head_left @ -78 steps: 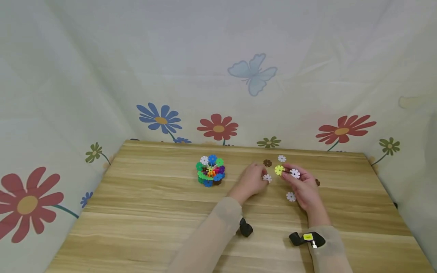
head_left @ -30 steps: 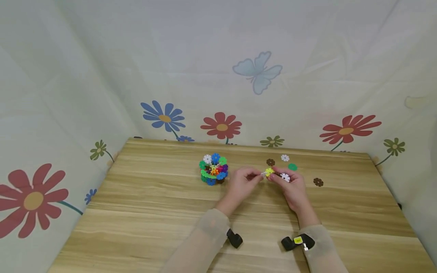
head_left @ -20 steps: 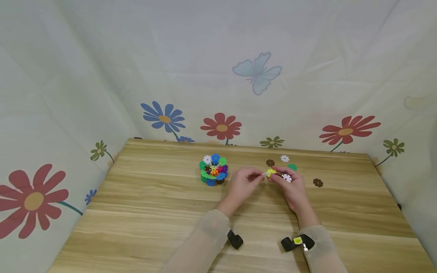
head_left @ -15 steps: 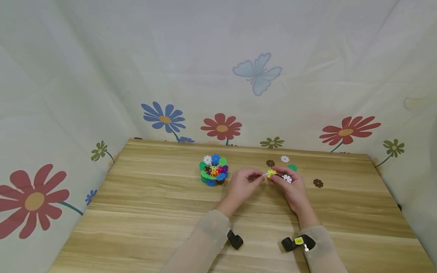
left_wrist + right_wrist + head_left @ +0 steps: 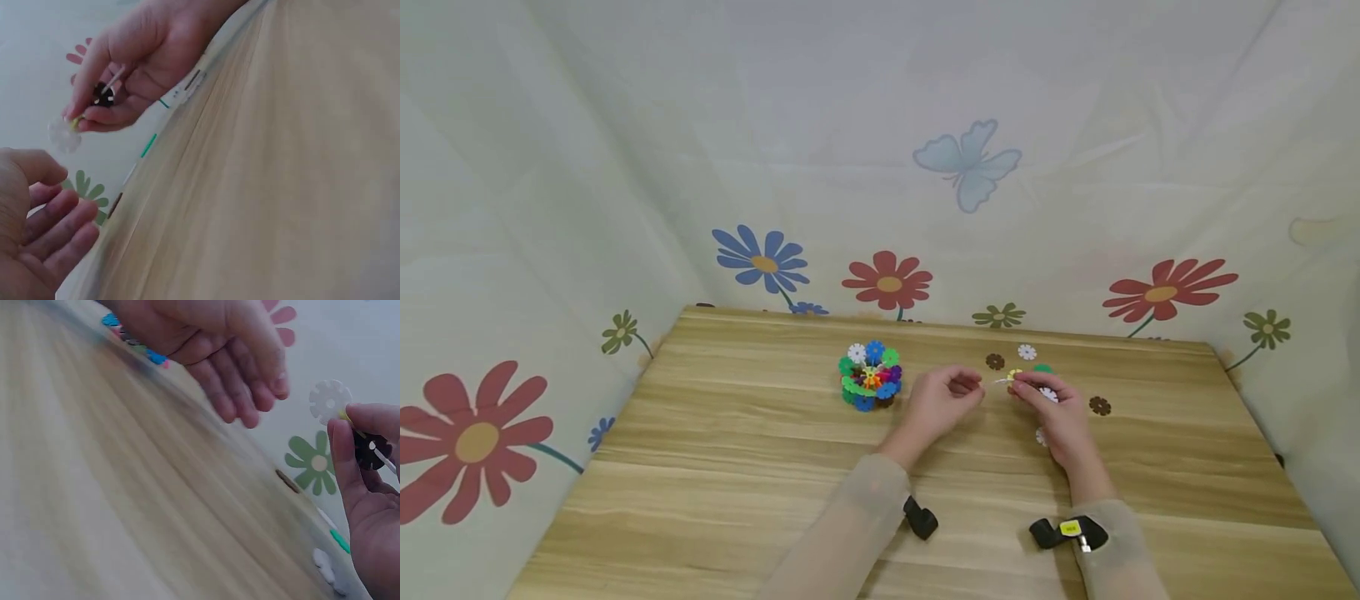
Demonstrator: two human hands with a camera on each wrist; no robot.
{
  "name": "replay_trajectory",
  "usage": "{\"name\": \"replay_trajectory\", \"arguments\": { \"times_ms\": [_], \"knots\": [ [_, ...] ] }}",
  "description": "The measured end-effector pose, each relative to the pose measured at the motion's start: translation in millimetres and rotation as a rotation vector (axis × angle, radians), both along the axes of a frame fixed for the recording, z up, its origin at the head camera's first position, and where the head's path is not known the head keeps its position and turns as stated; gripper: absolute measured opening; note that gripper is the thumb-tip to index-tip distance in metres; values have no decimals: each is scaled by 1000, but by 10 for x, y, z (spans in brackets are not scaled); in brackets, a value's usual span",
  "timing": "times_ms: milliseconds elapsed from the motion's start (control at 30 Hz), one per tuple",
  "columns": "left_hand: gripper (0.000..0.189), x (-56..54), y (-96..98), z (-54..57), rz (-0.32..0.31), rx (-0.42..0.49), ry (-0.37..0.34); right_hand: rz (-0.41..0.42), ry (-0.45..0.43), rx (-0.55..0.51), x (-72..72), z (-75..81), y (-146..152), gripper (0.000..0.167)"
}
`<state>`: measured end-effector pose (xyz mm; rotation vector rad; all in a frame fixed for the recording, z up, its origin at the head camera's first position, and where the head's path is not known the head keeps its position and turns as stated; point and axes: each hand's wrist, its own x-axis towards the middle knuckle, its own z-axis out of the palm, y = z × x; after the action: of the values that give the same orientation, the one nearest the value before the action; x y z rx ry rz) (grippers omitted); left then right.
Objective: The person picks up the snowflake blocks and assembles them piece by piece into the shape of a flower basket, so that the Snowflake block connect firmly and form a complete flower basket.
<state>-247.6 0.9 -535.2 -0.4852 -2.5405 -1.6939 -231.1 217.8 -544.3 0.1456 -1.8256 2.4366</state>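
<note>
— Soft, even light all over; the cloth backdrop [image 5: 880, 125] looks bright, and there's no glare on the table [image 5: 700, 467].

— Shadows?

— Only faint ones under the sleeves. The head view is sharp, bowed slightly at its edges. Both wrist views are smeared, the tabletop streaked, the near hand [image 5: 31, 244] out of focus.

1. My wooden table [image 5: 715, 467] with its pale grain runs from near to far.
2. A cream cloth backdrop [image 5: 850, 125] encloses it on the left, right and far sides.
3. Printed on the cloth: a blue butterfly [image 5: 967, 163] high up, and red flowers [image 5: 889, 282] along the far edge.
4. Soft, even light falls throughout.
</note>
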Motion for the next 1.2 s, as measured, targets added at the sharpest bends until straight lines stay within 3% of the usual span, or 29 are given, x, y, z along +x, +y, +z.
{"name": "replay_trajectory", "arguments": {
  "times_ms": [100,300,400,567,767,900,1000,1100,1200],
  "knots": [
    [24,-124,76,-18,27,-159,-5,-60,-15,-93,12,29,76,23],
    [44,-360,231,-73,26,-547,88,-134,-30,-172,3,40,203,26],
    [51,-410,286,-52,3,-658,89,-163,-60,-167,-17,37,250,23],
    [45,-425,349,-16,4,-745,75,-169,-98,-169,-40,40,281,17],
    [28,-344,318,-30,42,-696,82,-128,-123,-135,-22,48,276,22],
    [20,-269,241,-26,61,-634,46,-83,-128,-135,-22,59,238,15],
    [20,-205,162,-1,66,-582,10,-41,-135,-137,-26,58,189,19],
    [17,-138,74,30,53,-477,-39,-5,-148,-131,-25,48,126,22],
    [11,-69,-14,61,63,-299,-106,19,-144,-108,-29,33,49,21]
  ]
}}
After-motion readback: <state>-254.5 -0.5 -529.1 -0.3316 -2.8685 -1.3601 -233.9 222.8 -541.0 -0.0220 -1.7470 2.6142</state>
